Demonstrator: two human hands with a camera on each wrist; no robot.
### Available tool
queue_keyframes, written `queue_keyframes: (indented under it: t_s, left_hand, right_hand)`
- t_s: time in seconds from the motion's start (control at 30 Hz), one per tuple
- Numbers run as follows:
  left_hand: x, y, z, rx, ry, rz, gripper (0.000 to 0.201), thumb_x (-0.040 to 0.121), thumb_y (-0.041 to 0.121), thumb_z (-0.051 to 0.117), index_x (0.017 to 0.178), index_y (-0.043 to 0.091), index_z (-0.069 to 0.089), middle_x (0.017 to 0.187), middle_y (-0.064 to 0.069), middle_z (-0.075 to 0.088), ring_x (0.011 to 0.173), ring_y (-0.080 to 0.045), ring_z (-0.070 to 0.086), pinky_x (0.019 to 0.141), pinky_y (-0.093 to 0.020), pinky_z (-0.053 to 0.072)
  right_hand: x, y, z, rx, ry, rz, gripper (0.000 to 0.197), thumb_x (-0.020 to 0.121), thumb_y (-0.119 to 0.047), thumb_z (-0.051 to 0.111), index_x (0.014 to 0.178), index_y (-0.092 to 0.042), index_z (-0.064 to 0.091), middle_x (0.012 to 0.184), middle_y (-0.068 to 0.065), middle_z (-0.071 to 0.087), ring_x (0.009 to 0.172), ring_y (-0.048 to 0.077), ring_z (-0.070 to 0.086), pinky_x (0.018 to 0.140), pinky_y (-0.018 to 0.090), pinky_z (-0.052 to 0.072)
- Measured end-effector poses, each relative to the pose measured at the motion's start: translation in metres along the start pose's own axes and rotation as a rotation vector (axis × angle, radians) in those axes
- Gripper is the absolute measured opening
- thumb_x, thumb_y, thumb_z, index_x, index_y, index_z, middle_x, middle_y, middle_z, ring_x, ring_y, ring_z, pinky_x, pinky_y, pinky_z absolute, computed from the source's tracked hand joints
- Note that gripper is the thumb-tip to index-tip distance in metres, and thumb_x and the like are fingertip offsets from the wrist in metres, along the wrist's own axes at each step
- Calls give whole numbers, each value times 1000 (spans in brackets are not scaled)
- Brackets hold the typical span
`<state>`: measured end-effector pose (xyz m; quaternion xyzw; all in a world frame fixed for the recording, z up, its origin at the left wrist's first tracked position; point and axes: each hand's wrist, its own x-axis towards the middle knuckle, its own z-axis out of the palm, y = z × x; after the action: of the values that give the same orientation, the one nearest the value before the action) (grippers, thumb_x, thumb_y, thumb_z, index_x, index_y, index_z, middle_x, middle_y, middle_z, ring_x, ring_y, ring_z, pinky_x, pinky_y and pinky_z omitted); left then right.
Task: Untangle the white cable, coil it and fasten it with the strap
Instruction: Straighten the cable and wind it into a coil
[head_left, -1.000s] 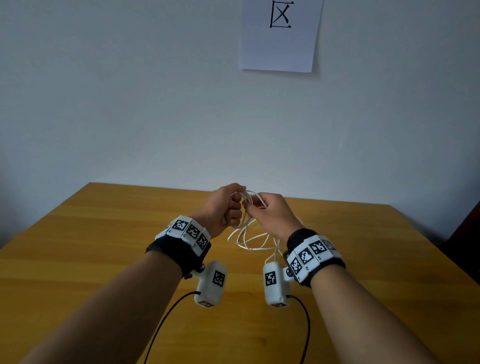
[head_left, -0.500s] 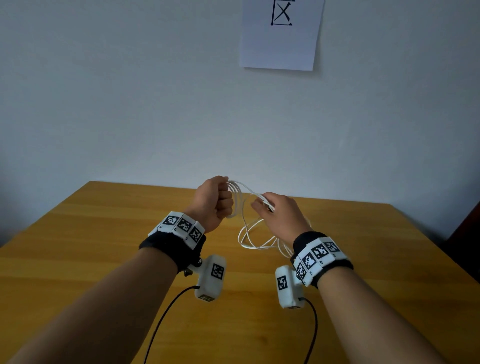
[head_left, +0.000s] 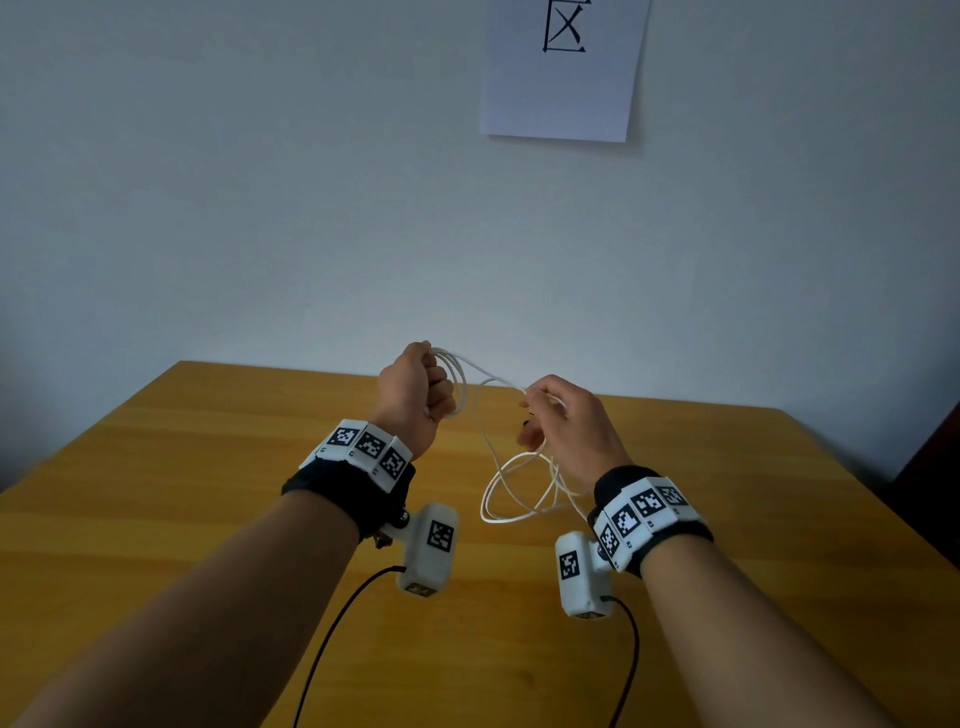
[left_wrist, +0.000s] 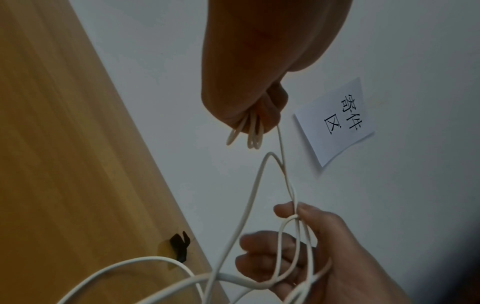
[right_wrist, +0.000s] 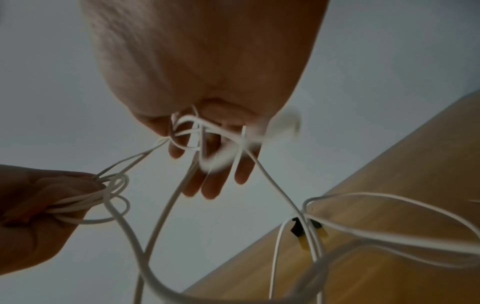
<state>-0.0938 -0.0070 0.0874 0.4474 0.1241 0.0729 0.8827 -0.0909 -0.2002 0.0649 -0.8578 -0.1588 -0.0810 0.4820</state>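
Above the wooden counter (head_left: 218, 467), one sheet of paper (head_left: 563, 98) with printed characters hangs on the wall. One small black strap (left_wrist: 180, 247) lies on the counter near its far edge, partly crossed by cable loops in the right wrist view. One white cable (head_left: 511, 499) hangs in the air between two hands. The left hand (head_left: 413, 395) has a closed grip around several gathered loops. The right hand (head_left: 574, 431) pinches a strand, further loops draped over its loosely curled fingers (left_wrist: 262, 242).
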Motion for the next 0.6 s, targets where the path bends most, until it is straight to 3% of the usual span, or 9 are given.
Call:
queue_keyframes:
  t_s: [0.17,0.3,0.47,0.53,0.6]
  left_hand:
    - [-3,0,5,15,29,53,39,102,19,41,63,20,32,48,7,23,41,-12,17,40,-25,16]
    - [-6,-1,9,27,36,85,40,102,20,41,63,20,32,48,6,23,40,-12,19,39,-24,18]
    - [-10,0,14,22,-14,70,41,102,21,41,63,21,32,51,6,21,41,-12,17,39,-24,16]
    - [-13,0,17,24,-62,48,41,102,20,41,62,22,30,51,6,20,41,-11,16,38,-24,15]
    - [-14,0,18,51,-118,26,41,102,20,41,63,23,29,53,6,19,42,-11,15,38,-24,15]
  right_hand:
    - [5,5,0,-50,50,13,24,105,-20,50,97,-16,72,86,-3,78,70,21,75,78,41,64]
    - [12,8,1,-156,95,-12,25,106,-22,48,96,-25,71,82,-9,76,67,17,76,70,46,65]
    - [17,6,-2,-226,172,8,29,107,-16,45,98,-15,72,89,1,75,70,20,73,72,43,64]
    - [19,7,-2,-260,172,22,27,107,-15,46,104,-14,73,99,5,76,80,21,73,79,40,62]
    - [19,7,0,-279,160,34,23,105,-14,52,116,-14,72,113,5,75,103,22,71,90,35,58]
